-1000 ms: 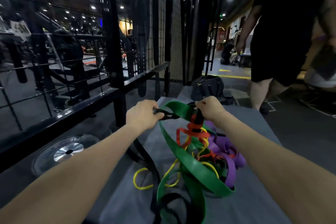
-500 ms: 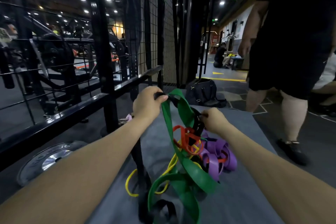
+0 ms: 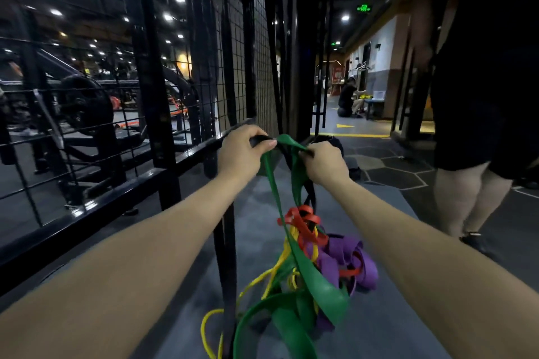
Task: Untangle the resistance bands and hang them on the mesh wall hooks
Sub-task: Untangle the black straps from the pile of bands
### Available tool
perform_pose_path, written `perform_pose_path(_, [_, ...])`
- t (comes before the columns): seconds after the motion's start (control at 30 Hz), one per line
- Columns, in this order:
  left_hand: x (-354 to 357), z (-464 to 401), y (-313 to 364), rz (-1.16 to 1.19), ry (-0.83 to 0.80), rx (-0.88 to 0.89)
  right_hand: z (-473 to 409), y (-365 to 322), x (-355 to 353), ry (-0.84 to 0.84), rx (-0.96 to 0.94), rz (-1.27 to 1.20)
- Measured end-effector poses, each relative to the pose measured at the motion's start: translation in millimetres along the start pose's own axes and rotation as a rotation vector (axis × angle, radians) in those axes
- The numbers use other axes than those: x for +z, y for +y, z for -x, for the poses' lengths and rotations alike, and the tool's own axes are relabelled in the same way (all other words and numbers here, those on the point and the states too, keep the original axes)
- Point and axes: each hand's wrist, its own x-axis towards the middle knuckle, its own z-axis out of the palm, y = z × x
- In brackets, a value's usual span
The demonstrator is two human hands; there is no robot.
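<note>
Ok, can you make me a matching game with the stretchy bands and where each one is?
Things:
1. green band
2. black band
3. purple band
4. red band

Places:
a. bunched low on the right of the tangle
b. knotted just below the hands
c. held up by both the left hand and the right hand
d. hangs straight down under the left hand

Pairs: 1-c, 2-d, 3-a, 4-b

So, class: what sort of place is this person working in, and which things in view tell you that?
Most likely a gym. A weight plate sits on a machine behind the black mesh wall, and a tangle of coloured resistance bands hangs from both hands over a grey mat.
</note>
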Motion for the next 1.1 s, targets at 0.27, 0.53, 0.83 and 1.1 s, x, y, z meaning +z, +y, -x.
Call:
perform_pose_path(0.27, [-14.1,-13.8,-4.1,0.011,0.065,-0.017,-34.8,-5.1,-10.7,0.003,0.144,0.066])
perform_pose_path(0.53, [-21.8,11.6,-39.2,0.014,0.059,-0.154,-7.5,23.2,27.4,-0.129,0.271,-0.038])
perform_pose_path(0.83, [-41.1,31.0,-68.2,0.005,0.061,-0.242,15.6,21.8,54.6,-0.487,0.103,-0.317])
perform_pose_path(1.1, [-40.8,43.0,-81.1,0.085,0.093,-0.259,29.7,30.9,105.7,-0.585,0.106,-0.276])
